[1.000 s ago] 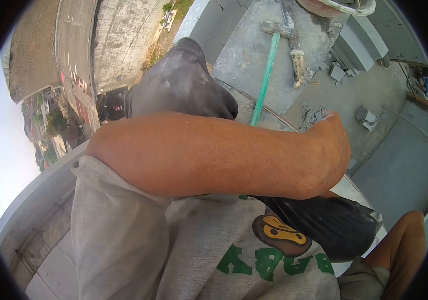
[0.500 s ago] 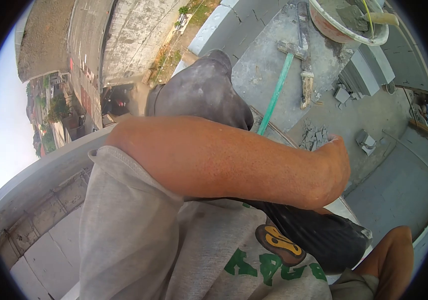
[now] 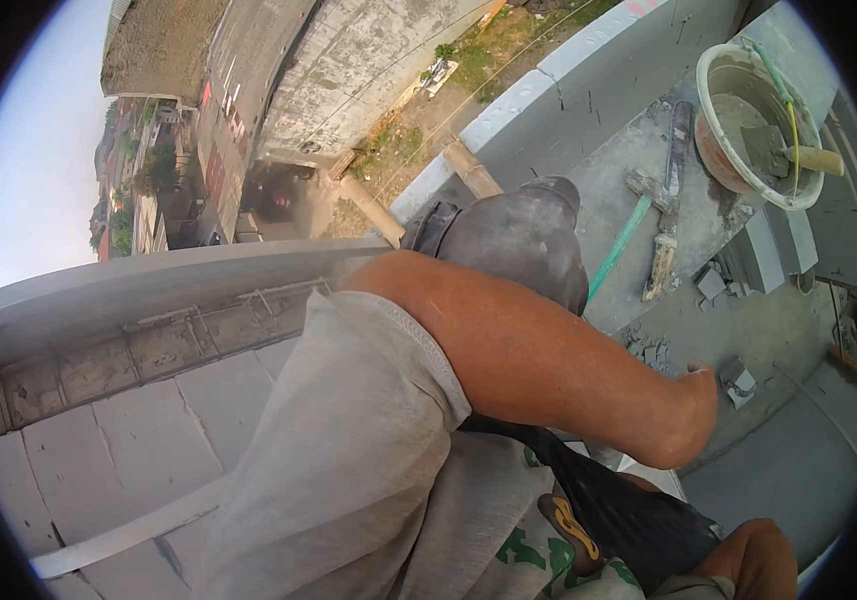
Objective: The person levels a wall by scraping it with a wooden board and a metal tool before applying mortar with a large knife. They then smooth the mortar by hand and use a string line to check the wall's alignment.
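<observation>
My left arm reaches across from its grey sleeve toward the right. Only the wrist and a bit of my left hand (image 3: 698, 395) show at its end; the fingers are bent away out of sight, so what they touch is hidden. Broken block chips (image 3: 654, 352) and a grey block piece (image 3: 737, 382) lie on the floor near it in the picture. At lower right appears my bent right arm (image 3: 756, 562), but its hand is out of view. A hammer with a green handle (image 3: 616, 248) lies beyond my dark-trousered knee (image 3: 518, 235), beside a mortar-crusted wooden-handled tool (image 3: 660, 265).
A bucket (image 3: 713, 130) of mortar holds a trowel (image 3: 813, 160). Grey blocks (image 3: 763, 240) are stacked below it. A block wall (image 3: 598, 95) runs along the far side. At left, a concrete ledge (image 3: 148, 275) borders a drop to the street.
My view has swung left, so the bucket, hammer and knee sit farther right and lower. More of the block wall at left shows. My left arm slopes down more steeply in view.
</observation>
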`<state>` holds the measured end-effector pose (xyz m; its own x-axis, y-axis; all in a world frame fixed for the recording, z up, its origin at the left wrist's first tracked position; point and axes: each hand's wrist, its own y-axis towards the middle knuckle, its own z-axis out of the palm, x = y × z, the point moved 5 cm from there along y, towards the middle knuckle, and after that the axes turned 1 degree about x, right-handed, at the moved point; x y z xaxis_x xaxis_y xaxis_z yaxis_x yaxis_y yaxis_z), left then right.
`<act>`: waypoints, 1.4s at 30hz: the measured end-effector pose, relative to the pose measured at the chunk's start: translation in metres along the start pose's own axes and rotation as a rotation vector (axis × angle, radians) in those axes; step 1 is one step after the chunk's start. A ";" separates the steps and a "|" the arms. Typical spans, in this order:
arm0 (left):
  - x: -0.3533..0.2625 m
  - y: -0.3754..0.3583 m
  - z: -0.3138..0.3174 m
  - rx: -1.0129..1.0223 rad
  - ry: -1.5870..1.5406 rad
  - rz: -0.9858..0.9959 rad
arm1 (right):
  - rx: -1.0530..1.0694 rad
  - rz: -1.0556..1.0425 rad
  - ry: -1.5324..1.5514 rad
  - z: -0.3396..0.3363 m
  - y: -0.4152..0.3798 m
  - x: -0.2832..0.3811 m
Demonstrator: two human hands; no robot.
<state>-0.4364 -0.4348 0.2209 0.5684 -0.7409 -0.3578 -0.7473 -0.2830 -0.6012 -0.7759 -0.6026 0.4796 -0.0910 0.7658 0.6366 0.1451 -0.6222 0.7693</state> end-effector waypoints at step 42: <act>0.020 0.021 0.017 -0.100 0.054 -0.135 | 0.001 1.821 -0.343 -0.132 -0.356 -0.405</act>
<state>-0.4346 -0.4447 0.1892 0.6485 -0.7229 -0.2385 -0.6976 -0.4390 -0.5662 -0.9209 -0.7128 -0.0453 0.3377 -0.7718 0.5388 -0.1768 -0.6142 -0.7691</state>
